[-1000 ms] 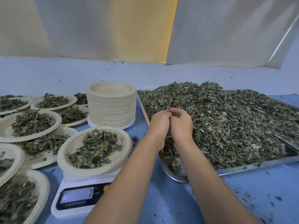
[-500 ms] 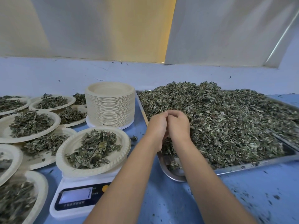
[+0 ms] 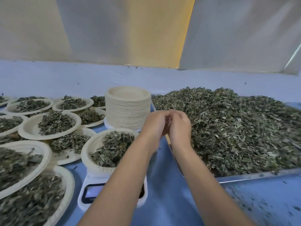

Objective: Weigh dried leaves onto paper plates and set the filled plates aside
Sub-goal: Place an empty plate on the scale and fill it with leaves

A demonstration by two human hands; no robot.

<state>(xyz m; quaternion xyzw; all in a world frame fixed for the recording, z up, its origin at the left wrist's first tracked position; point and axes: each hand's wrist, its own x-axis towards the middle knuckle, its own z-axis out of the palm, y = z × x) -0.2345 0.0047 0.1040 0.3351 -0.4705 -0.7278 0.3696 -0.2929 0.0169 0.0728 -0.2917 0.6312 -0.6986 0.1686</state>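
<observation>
A blue desk (image 3: 166, 198) runs up to a pale blue wall with cream and grey panels above it. I take the white digital scale (image 3: 91, 188) as my landmark: it sits at the near middle of the desk, and a paper plate (image 3: 88, 154) heaped with dried leaves (image 3: 114, 147) rests on top of it. Directly behind the scale stands a tall stack of empty paper plates (image 3: 127, 110). To the left of the scale, many filled plates (image 3: 48, 124) lie crowded and overlapping. To the right of the scale is a big metal tray (image 3: 260, 175) piled high with loose dried leaves (image 3: 236, 128).

Both my hands are raised behind and to the right of the scale, over the tray's near left corner. The left hand (image 3: 154, 124) and the right hand (image 3: 180, 126) are pressed together, fingers curled inward and fingertips meeting. The grip of each hand is narrow, nearly shut. I cannot tell whether any leaves are pinched inside; the spot between the fingers is blurred. My left forearm crosses over the scale's right side and hides part of its display.
</observation>
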